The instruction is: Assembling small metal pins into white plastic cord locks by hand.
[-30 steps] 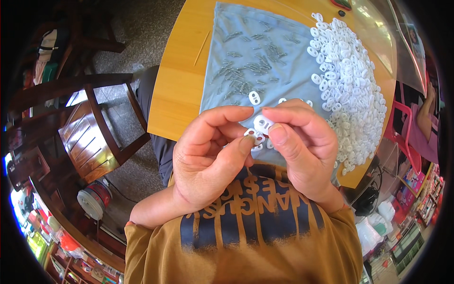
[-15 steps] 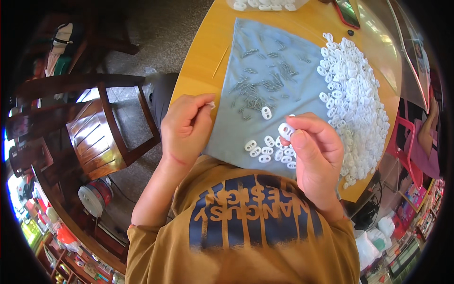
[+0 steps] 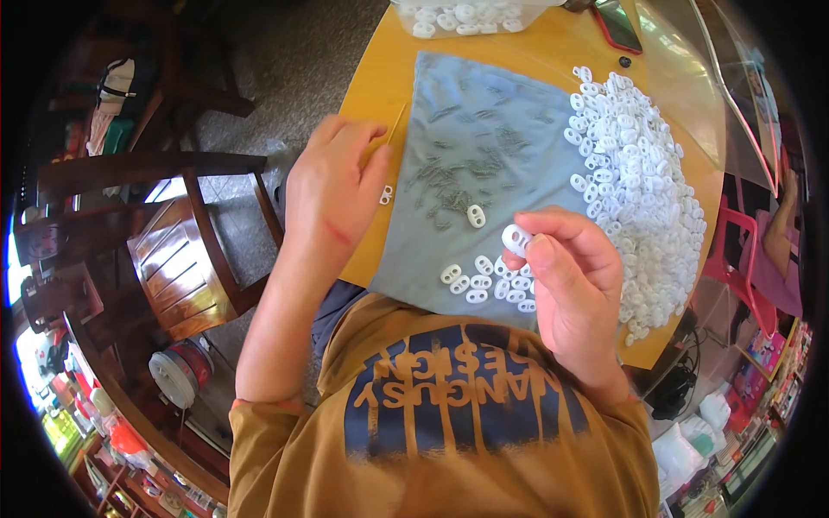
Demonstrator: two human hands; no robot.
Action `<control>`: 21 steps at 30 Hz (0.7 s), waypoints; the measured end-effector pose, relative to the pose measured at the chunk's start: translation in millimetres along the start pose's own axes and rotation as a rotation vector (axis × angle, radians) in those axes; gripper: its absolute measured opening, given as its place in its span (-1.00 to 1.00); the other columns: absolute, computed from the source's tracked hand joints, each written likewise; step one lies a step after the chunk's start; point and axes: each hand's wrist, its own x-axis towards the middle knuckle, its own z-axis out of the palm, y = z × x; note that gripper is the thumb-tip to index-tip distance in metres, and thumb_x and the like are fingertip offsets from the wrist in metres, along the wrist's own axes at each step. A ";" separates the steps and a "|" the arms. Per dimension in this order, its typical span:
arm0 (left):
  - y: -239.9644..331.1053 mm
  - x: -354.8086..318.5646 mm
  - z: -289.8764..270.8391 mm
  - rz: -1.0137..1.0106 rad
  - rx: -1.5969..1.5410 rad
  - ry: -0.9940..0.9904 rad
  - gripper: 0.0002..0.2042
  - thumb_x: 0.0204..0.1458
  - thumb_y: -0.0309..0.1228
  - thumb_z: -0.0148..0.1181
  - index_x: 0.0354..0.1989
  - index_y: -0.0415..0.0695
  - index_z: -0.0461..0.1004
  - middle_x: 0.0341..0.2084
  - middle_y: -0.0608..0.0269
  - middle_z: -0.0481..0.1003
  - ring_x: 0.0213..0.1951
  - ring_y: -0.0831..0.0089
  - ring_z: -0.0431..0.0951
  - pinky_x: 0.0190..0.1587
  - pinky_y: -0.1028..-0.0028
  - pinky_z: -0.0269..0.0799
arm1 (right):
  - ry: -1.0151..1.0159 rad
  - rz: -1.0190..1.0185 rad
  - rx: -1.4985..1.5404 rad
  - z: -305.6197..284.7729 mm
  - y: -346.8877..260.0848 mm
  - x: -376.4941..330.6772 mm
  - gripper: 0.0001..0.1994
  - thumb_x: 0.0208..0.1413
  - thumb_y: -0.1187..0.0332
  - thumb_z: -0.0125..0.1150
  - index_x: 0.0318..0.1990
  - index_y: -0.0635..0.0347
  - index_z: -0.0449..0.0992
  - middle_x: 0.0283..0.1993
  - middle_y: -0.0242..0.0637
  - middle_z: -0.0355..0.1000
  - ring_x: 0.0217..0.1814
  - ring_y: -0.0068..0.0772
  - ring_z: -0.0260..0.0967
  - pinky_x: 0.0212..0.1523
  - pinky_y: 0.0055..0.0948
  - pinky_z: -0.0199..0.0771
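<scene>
My right hand (image 3: pixel 574 281) pinches a white two-hole plastic cord lock (image 3: pixel 516 239) between thumb and fingertips, above the grey-blue cloth (image 3: pixel 535 112). Several similar cord locks (image 3: pixel 477 296) lie on the cloth just below it, and a single cord lock (image 3: pixel 476 216) rests further in. My left hand (image 3: pixel 332 186) is over the table's left edge, thumb and index finger apart, with nothing visible between them. Beside its thumb a small white piece (image 3: pixel 386 195) lies on the wood. A thin stick (image 3: pixel 397 123) lies close to its fingertips. Small metal springs (image 3: pixel 449 173) are scattered over the cloth.
A large heap of white cord locks (image 3: pixel 643 190) covers the table's right side. At the far edge stand a clear container (image 3: pixel 466 19) of white pieces and a phone (image 3: pixel 617 28). A wooden chair (image 3: pixel 186 250) is at left; a person's arm (image 3: pixel 781 216) shows at far right.
My left hand has moved up and away from me and let go of the small white piece, which now lies on the table. My right hand still holds its cord lock.
</scene>
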 end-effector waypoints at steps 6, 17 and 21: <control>-9.3 31.1 8.3 0.033 0.223 -0.144 -0.86 -0.03 -0.42 0.05 -0.39 -0.26 0.42 -0.38 0.03 0.45 -0.32 0.06 0.45 -0.27 0.26 0.35 | -0.044 0.055 0.116 -0.4 -7.2 0.5 -0.78 0.13 0.45 0.15 -0.09 0.34 0.45 -0.22 -0.32 0.47 -0.21 -0.64 0.39 -0.12 -0.63 0.40; -10.7 45.4 1.6 0.366 0.410 -0.250 -0.89 -0.10 -0.45 0.01 -0.49 -0.24 0.29 -0.51 -0.02 0.38 -0.36 0.00 0.40 -0.32 0.13 0.28 | -0.071 -0.036 0.062 1.9 -15.3 -2.7 -0.80 0.14 0.52 0.11 -0.09 0.36 0.45 -0.23 -0.35 0.44 -0.23 -0.67 0.34 -0.19 -0.66 0.34; -15.4 44.4 2.0 0.377 0.390 -0.239 -0.90 -0.13 -0.46 0.01 -0.49 -0.24 0.29 -0.50 -0.02 0.38 -0.36 -0.02 0.39 -0.32 0.15 0.29 | -0.084 -0.200 -0.100 1.1 -16.4 -3.2 -0.81 0.13 0.54 0.11 -0.10 0.36 0.45 -0.25 -0.37 0.43 -0.23 -0.68 0.32 -0.21 -0.67 0.32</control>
